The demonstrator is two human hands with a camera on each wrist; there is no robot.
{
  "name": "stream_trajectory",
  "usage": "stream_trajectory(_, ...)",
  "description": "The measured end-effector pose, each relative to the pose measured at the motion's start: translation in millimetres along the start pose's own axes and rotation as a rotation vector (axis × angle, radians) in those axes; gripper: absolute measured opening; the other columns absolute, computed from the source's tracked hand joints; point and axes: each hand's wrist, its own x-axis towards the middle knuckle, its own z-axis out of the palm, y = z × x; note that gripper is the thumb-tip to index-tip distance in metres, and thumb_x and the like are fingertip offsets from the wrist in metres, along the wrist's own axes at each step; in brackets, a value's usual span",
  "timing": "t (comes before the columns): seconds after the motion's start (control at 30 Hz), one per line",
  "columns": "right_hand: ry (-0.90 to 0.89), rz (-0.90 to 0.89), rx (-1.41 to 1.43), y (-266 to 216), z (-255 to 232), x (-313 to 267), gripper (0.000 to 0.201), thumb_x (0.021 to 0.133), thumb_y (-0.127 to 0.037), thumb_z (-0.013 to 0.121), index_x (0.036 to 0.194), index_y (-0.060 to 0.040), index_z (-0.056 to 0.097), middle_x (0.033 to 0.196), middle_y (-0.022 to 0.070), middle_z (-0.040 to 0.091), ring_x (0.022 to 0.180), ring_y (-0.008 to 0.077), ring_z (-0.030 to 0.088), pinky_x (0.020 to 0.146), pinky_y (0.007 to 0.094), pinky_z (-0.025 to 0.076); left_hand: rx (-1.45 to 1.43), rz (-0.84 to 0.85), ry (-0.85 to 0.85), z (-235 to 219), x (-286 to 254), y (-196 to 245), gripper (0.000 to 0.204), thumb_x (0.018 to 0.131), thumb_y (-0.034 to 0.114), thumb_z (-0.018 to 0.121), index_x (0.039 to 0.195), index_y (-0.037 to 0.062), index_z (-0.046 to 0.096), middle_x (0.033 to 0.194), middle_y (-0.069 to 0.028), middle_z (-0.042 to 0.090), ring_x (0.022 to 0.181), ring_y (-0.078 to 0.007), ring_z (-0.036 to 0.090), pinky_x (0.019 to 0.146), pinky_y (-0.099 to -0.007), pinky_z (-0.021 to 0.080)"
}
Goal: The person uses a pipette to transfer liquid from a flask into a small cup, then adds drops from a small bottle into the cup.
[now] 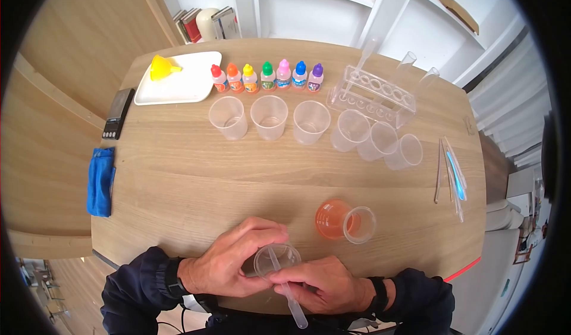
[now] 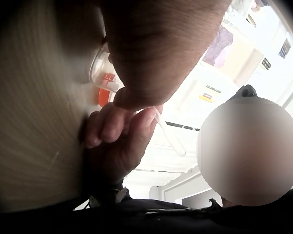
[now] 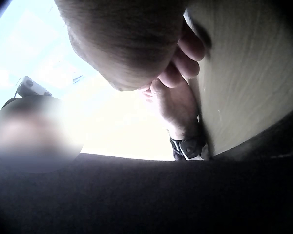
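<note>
Left hand (image 1: 235,263): fingers curled round a clear round-mouthed vessel (image 1: 262,261), near side of the surface (image 1: 196,180). Right hand (image 1: 324,282): thumb and fingers pinching a translucent plastic pipette (image 1: 294,308), stem over the vessel's mouth. Conical flask (image 1: 331,219), orange liquid within: just beyond the hands, to the right. Translucent cups (image 1: 311,122), six: far side. Dropper bottles (image 1: 267,78), seven, assorted caps: farther still. Test-tube rack (image 1: 373,97): far right.

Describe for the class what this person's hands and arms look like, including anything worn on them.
The left hand and right hand are bare, without gloves. Dark navy sleeves cover the arms and end just behind the wrists. A black band is worn on the left wrist, another black band on the right.
</note>
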Motion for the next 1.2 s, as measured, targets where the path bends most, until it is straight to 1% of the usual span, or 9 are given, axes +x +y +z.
stream_trajectory(0.17, -0.003, 0.002, 0.005, -1.5, 0.1, 0.3, 0.033, 0.097, -0.005, 0.082, 0.129, -0.0081, 0.072, 0.092, 0.0093, 0.079, 0.072, 0.0258, 0.077, 0.062, 0.0360, 0.061, 0.002, -0.003, -0.005, -0.4, -0.7, 0.1, 0.076, 0.079, 0.005, 0.096, 0.145, -0.0026, 0.059, 0.139, -0.0229, 0.064, 0.126, -0.0392, 0.068, 0.103, -0.0442, 0.059)
stream_trajectory(1.2, -0.006, -0.002, 0.023, 0.2, -0.4, -0.2, 0.034, 0.097, -0.004, 0.082, 0.128, -0.0075, 0.070, 0.091, 0.0095, 0.078, 0.070, 0.0263, 0.076, 0.061, 0.0366, 0.060, 0.021, 0.005, -0.007, 0.6, -0.6, -1.1, 0.078, 0.078, 0.006, 0.097, 0.146, -0.0025, 0.058, 0.139, -0.0226, 0.065, 0.126, -0.0392, 0.067, 0.103, -0.0444, 0.059)
